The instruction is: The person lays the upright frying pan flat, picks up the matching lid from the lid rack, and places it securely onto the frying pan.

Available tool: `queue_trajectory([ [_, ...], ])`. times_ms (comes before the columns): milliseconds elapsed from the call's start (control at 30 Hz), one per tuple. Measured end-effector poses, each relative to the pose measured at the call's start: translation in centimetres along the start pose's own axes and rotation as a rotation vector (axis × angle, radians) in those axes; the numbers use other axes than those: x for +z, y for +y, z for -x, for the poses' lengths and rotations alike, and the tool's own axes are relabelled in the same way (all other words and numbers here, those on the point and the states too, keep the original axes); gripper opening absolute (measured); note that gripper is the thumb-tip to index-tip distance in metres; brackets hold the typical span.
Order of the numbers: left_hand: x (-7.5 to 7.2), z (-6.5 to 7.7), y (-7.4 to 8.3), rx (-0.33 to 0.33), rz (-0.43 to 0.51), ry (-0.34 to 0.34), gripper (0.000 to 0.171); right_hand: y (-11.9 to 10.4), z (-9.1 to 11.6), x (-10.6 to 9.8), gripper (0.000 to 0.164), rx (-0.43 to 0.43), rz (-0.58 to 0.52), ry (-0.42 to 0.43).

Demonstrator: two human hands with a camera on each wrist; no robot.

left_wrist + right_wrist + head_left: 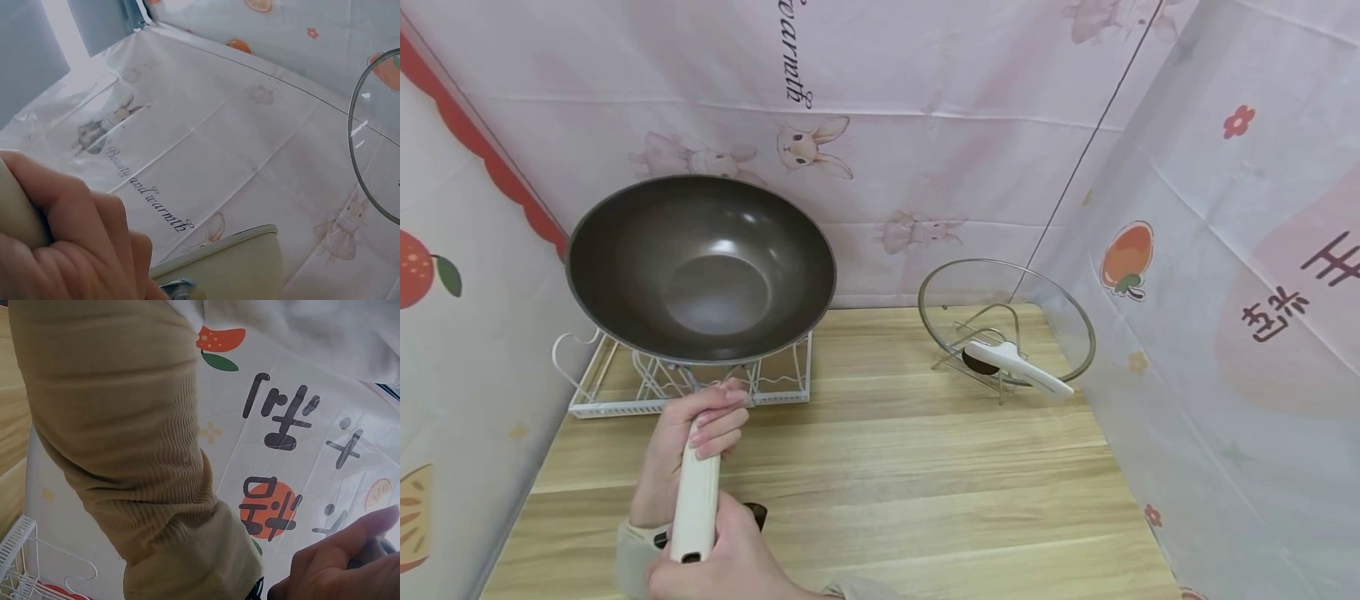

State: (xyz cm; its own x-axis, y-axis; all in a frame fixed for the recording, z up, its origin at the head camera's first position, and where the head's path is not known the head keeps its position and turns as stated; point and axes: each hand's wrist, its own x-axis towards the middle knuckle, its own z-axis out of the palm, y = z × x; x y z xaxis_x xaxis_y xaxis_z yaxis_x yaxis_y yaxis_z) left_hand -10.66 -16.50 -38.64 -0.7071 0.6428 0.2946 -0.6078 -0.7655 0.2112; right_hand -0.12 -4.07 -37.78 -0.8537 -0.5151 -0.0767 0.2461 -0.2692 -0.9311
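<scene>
A dark-lined wok (718,292) is held up at the left, above the white wire dish rack (692,406), its inside facing me. Its long cream handle (697,500) points toward me. My left hand (700,429) grips the handle near the pan, fingers wrapped over it. Around the handle's end my right hand (733,554) is curled. In the left wrist view the knuckles of my left hand (81,231) show beside the wok's pale green outside (231,269). The right wrist view catches part of my right hand (340,562) at the lower corner.
A glass lid (1060,308) with a white knob handle (1018,364) leans on a small wire stand (1002,392) at the back right of the wooden table (925,483). Printed cloth walls (880,75) enclose the back and both sides. A beige sleeve (137,437) crosses the right wrist view.
</scene>
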Motion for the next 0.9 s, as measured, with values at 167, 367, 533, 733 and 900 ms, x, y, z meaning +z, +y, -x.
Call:
queue_trajectory([
  [167,-0.04,-0.17,-0.03,-0.01,0.018,-0.033,0.019,-0.02,0.07,0.03,0.023,-0.009,-0.064,-0.023],
  [367,0.0,-0.09,-0.07,-0.005,0.016,-0.055,0.018,0.37,-0.01,0.05,0.024,-0.07,-0.163,-0.087],
  [533,0.07,-0.1,-0.06,-0.008,0.019,-0.089,0.018,0.79,-0.21,-0.11,0.03,-0.171,-0.127,-0.151],
  [733,0.21,-0.04,-0.07,-0.004,0.05,-0.101,0.015,0.31,0.0,-0.31,0.035,-0.101,-0.179,-0.21],
  [900,0.37,0.0,-0.09,-0.004,0.067,-0.12,0.015,0.06,0.17,-0.29,0.037,-0.063,-0.227,-0.256],
])
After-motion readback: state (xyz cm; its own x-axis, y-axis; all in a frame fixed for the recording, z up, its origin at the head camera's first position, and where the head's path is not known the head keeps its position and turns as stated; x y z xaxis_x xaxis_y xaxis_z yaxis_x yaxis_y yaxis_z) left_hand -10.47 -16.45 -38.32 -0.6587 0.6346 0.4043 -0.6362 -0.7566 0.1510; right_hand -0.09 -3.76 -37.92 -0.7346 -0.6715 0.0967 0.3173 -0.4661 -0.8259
